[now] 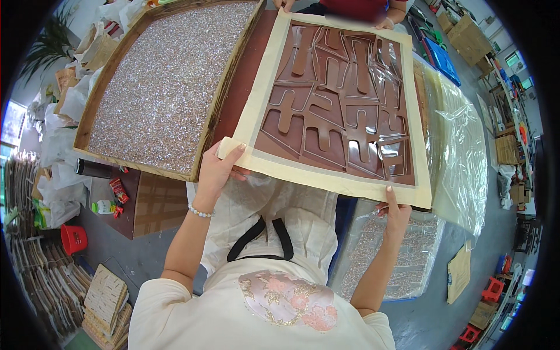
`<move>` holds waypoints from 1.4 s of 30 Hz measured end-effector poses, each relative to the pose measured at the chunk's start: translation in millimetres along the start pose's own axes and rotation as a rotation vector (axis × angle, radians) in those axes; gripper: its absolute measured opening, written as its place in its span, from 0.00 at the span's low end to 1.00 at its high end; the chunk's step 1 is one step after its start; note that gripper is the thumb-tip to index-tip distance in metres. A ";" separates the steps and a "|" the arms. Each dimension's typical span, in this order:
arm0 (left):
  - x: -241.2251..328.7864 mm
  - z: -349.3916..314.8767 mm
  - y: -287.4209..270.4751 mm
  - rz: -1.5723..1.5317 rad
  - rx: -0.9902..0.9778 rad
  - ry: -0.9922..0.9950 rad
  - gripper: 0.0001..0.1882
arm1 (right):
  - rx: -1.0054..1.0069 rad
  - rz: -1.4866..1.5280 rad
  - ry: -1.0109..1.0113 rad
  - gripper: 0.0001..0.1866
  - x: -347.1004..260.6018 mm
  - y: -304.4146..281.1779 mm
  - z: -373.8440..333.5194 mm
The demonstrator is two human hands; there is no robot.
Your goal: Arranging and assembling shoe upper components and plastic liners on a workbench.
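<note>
A large rectangular stencil sheet [333,185] has a cream tape-like border and a clear, glossy plastic middle with cut-out shapes. Brown surface shows through it. My left hand [217,168] pinches its near left corner, thumb on top and fingers beneath. Along the near edge, toward the right corner, my right hand [395,214] grips the border, with a finger laid over the top. Across from me, another person's hands [384,23] are at the far edge of the same sheet.
Left of the sheet, a wooden-framed tray [201,131] holds sparkling granules. Clear plastic sheets [458,140] drape at the right. A glitter-patterned panel [388,256] lies below my right hand. A red bucket [74,239] and stacked boards [105,294] stand on the left.
</note>
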State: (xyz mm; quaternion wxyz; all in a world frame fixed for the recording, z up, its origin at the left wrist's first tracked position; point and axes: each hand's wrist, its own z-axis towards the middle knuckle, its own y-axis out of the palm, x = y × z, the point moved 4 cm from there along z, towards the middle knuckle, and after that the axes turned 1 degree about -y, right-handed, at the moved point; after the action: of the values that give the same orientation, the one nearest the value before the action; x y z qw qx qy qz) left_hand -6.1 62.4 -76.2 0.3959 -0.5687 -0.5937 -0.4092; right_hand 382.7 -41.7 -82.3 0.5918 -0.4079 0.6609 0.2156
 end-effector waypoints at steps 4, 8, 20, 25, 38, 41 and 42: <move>5.1 -3.3 -0.2 -0.122 0.040 0.120 0.15 | 0.033 0.151 -0.103 0.14 -5.5 -1.7 -1.9; -3.0 2.7 3.7 -0.123 0.039 0.136 0.13 | 0.081 0.159 -0.169 0.14 -7.0 0.3 0.5; -15.4 9.6 8.3 -0.037 -0.004 -0.011 0.13 | 0.108 0.101 -0.083 0.14 12.0 -3.3 12.7; -14.1 10.8 13.8 -0.045 0.001 0.003 0.12 | 0.121 0.157 -0.068 0.15 13.8 -5.3 17.4; -16.2 18.0 12.5 -0.045 0.029 0.006 0.14 | 0.127 0.112 -0.089 0.15 12.7 2.7 19.3; -17.3 18.6 10.9 -0.055 0.013 -0.006 0.13 | 0.131 0.102 -0.094 0.15 13.0 1.6 19.8; -17.9 18.9 10.3 -0.063 0.000 -0.013 0.13 | 0.131 0.101 -0.094 0.15 13.6 1.2 20.1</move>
State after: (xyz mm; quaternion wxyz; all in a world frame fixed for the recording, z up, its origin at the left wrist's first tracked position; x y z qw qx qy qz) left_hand 4.8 74.0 -99.3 0.3789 -0.5523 -0.6140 -0.4176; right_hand 394.4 -29.5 -99.7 0.6359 -0.3238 0.6649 0.2205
